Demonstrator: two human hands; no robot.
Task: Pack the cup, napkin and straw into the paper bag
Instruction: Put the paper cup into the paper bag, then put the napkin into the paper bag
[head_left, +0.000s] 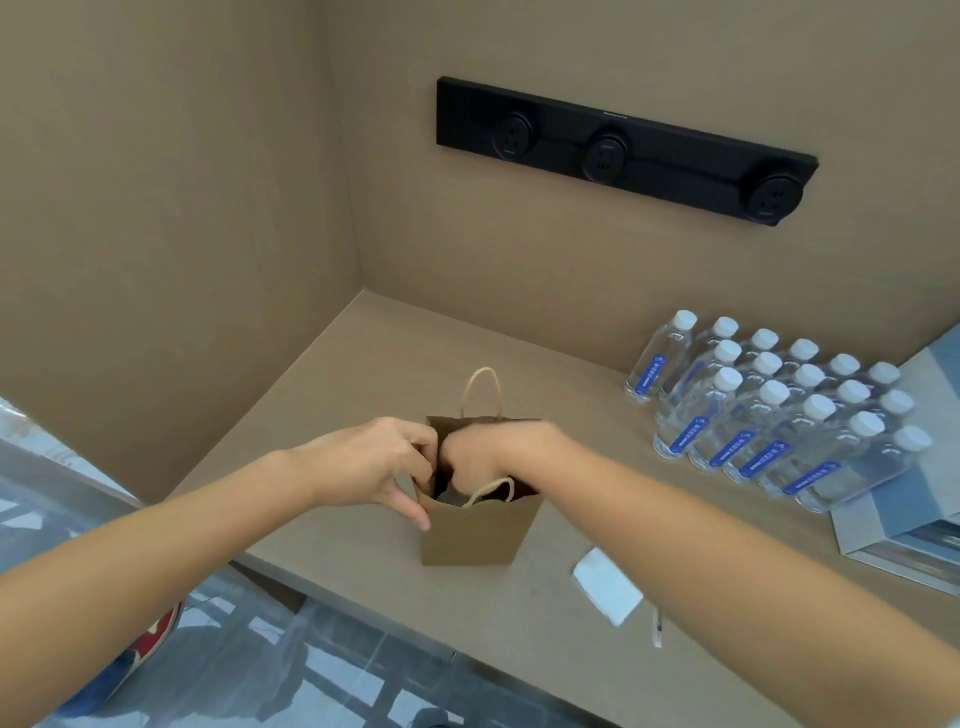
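Observation:
A small brown paper bag (472, 535) with twisted paper handles stands upright on the tan counter. My left hand (374, 462) grips the bag's left rim, thumb outside and fingers curled over the edge. My right hand (483, 454) is fisted over the mouth, its fingers down inside the bag; I cannot see what they hold. Something dark shows inside the bag. A folded white napkin (608, 584) lies flat to the right of the bag. A thin wrapped straw (658, 629) lies just beyond it, by my right forearm. No cup is plainly visible.
Several clear water bottles (779, 405) with white caps stand in rows at the right. A grey-blue box (914, 514) sits behind them at the counter's right end. A black socket strip (623, 148) is mounted on the back wall. The counter's front edge (363, 597) runs diagonally below the bag.

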